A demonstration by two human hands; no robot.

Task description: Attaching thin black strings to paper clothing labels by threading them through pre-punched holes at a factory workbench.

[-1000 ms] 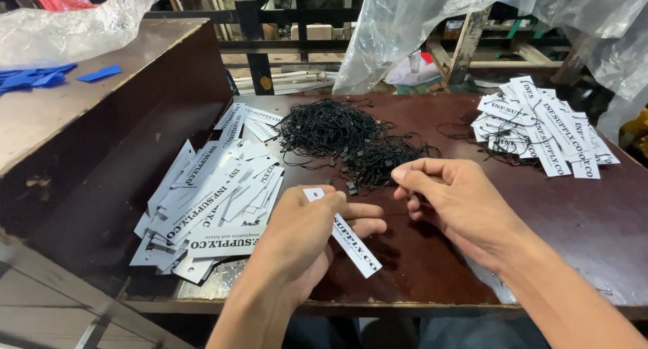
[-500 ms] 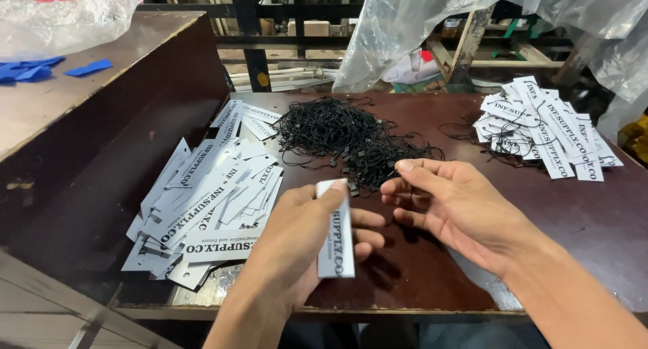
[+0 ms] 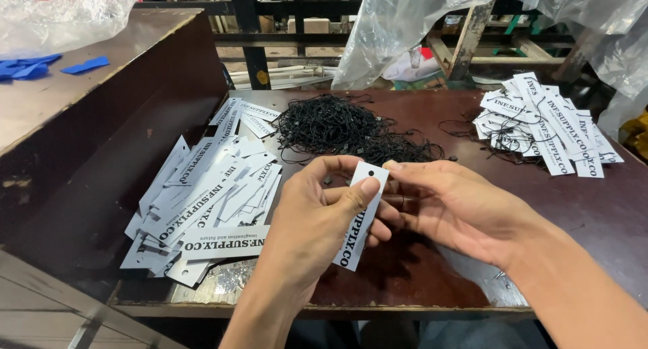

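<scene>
My left hand (image 3: 314,221) holds a long white card tag (image 3: 360,217) upright, thumb pressed near its punched hole at the top. My right hand (image 3: 459,210) sits beside it, fingertips at the tag's top edge, pinching a thin black string that is barely visible. Just behind the hands lies a tangled heap of black strings (image 3: 344,129) on the dark brown table (image 3: 594,207). A loose pile of white printed tags (image 3: 206,200) spreads left of my left hand.
A second stack of tags with strings attached (image 3: 547,123) lies at the far right. A raised wooden counter (image 3: 88,113) with blue scraps (image 3: 30,67) stands to the left. Clear plastic bags (image 3: 432,25) hang behind the table, over wooden frames.
My left hand has lifted the tag off the table and turned it upright. Both hands have come together, with my right fingertips now at the tag's holed end.
</scene>
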